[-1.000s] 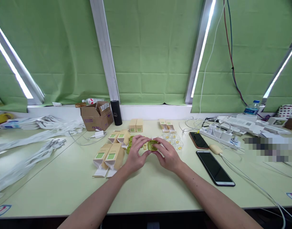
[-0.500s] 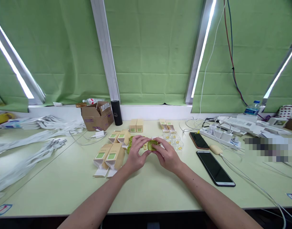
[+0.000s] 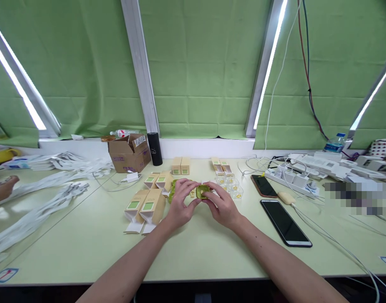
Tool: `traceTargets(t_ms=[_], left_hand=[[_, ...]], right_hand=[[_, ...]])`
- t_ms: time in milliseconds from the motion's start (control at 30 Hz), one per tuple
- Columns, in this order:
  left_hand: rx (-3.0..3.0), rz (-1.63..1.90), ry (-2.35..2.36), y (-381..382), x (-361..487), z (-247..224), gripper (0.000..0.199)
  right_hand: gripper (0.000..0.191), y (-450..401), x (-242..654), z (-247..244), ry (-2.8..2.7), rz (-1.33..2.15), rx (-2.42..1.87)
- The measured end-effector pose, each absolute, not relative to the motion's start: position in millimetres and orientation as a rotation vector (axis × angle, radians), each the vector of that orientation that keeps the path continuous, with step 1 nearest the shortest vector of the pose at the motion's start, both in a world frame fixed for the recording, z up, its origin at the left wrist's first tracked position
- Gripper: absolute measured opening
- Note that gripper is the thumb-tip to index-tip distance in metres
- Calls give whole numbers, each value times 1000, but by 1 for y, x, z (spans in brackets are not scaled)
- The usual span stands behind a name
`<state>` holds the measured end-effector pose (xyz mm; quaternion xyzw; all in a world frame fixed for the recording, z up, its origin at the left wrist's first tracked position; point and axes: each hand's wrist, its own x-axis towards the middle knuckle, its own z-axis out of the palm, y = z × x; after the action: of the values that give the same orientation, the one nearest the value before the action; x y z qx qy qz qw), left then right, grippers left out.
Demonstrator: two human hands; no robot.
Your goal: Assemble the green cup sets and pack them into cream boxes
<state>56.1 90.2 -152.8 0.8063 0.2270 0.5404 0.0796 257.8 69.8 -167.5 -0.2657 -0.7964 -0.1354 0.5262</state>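
A small olive-green square cup [image 3: 202, 192] with a raised rim is held up between my two hands above the table. My left hand [image 3: 183, 200] is closed on its left side with fingers and thumb. On the other side my right hand [image 3: 223, 204] grips it, with a fingertip reaching inside the rim. More green pieces [image 3: 172, 194] lie partly hidden behind my left hand. Just behind my right hand sits a clear plastic tray [image 3: 239, 192] with several yellow-centred compartments. Several beige cartons with green labels [image 3: 152, 205] lie to the left, some with flaps open.
A brown cardboard box [image 3: 128, 155] and a black bottle [image 3: 154, 149] stand at the back left. Two phones [image 3: 286, 223], a power strip [image 3: 294, 180] and loose cables lie on the right. White strips [image 3: 38, 214] cover the left, where another person's hand [image 3: 3, 188] reaches in.
Another person's hand has come into view at the far left. My hands keep the green cup in nearly the same place; my right fingertip has shifted slightly within it.
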Motion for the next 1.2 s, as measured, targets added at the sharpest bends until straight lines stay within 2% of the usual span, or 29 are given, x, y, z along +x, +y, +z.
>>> traceTargets(t_ms=[667,967,1100,1200], left_hand=[[2454,1616,710,89,56,-152,39],[2238,1594,803,94,57,-155,34],[2150,1548,923,97,58,-156,33],[2142,1501,983,98,57,-154,39]], right_hand=[[32,70,258,-169,-1889,-276,-606],[60,65,259,-168,-1894,-105,-628],[59,67,259,-170,-1864,-81,-644],[56,68,258,-171,-1852,-64,-639]])
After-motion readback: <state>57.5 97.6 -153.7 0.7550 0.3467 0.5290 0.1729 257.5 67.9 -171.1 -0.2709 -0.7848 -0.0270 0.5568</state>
